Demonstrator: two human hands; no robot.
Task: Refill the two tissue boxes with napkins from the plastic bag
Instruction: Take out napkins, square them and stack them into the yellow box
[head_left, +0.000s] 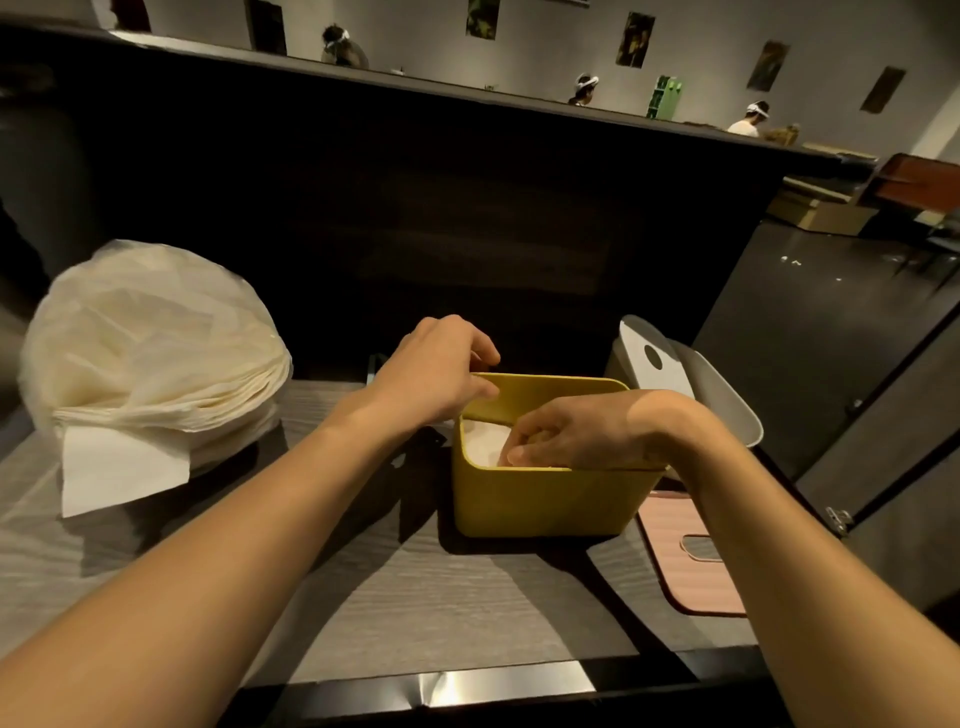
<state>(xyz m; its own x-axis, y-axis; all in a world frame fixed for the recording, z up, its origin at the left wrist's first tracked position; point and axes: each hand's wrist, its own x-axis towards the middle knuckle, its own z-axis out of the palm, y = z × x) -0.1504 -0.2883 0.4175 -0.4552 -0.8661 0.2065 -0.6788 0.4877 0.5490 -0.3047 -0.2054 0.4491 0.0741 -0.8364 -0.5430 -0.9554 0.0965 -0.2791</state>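
A yellow tissue box (540, 501) stands open in the middle of the grey table, with white napkins (483, 441) inside. My right hand (566, 428) reaches down into the box, its fingers curled onto the napkins. My left hand (436, 371) rests at the box's far left rim, fingers curled over the edge. A clear plastic bag (150, 348) full of stacked napkins sits at the left, one napkin (119, 470) sticking out at its front. A white tissue box (717, 395) with its lid (652, 353) propped up stands behind the yellow one at the right.
A pink lid (691, 561) with a slot lies flat on the table right of the yellow box. A dark partition wall (415, 218) rises behind the table. The table's metal front edge (467, 686) is close to me. Several people sit beyond the wall.
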